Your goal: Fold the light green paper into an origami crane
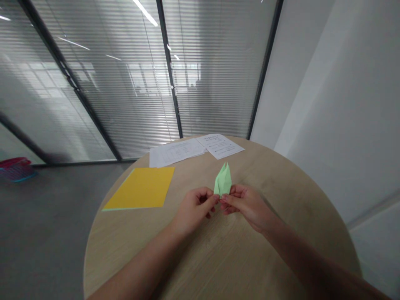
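Observation:
A small light green folded paper [223, 180] stands upright between my hands, with two narrow points at its top. My left hand [197, 207] pinches its lower left corner between thumb and fingers. At the lower right edge, my right hand [243, 203] grips it the same way, the two thumbs close together. The fingers behind the paper are partly hidden. Both hands are held over the middle of the round wooden table [200, 266].
Yellow paper sheets [140, 188], a green edge showing beneath, lie to the left. Printed white sheets [178, 152] and another printed page [220, 146] lie at the table's far side. A red and blue basket [17, 168] sits on the floor. Glass panels with blinds rise behind.

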The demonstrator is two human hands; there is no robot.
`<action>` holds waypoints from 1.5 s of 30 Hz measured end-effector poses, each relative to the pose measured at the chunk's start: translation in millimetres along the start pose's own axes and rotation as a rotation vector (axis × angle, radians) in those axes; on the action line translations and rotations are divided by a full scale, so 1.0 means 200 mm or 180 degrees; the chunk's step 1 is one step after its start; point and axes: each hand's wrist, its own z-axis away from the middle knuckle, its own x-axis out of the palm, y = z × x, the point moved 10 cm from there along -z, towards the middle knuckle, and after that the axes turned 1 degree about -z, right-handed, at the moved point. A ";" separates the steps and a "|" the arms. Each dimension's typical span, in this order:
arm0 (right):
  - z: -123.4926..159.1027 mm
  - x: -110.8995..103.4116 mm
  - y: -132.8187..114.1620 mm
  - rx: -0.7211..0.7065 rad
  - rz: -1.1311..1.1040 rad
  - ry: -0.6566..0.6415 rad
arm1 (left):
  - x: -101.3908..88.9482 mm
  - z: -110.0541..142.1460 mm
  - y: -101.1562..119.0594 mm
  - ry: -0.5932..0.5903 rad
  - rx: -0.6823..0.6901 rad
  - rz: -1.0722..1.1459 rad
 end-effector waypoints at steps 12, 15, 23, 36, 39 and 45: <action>-0.02 0.01 -0.02 -0.0233 0.0064 -0.0105 | -0.04 -0.02 -0.01 0.0179 -0.0010 -0.0126; -0.02 0.01 -0.01 -0.0291 0.0198 -0.0115 | -0.04 -0.02 -0.01 0.0196 -0.0004 0.0078; -0.01 0.05 -0.02 -0.0582 0.0606 -0.0181 | -0.05 -0.02 -0.02 0.0271 -0.0006 0.0006; 0.00 0.05 0.00 -0.0258 0.0934 -0.0158 | -0.11 -0.03 -0.03 0.0446 -0.0008 0.0152; 0.00 0.05 0.01 -0.0249 0.1007 -0.0141 | -0.08 -0.03 -0.04 0.0300 -0.0025 0.0147; 0.00 0.03 0.01 -0.0448 0.1468 -0.0023 | -0.08 -0.03 -0.04 0.0333 -0.0062 0.0137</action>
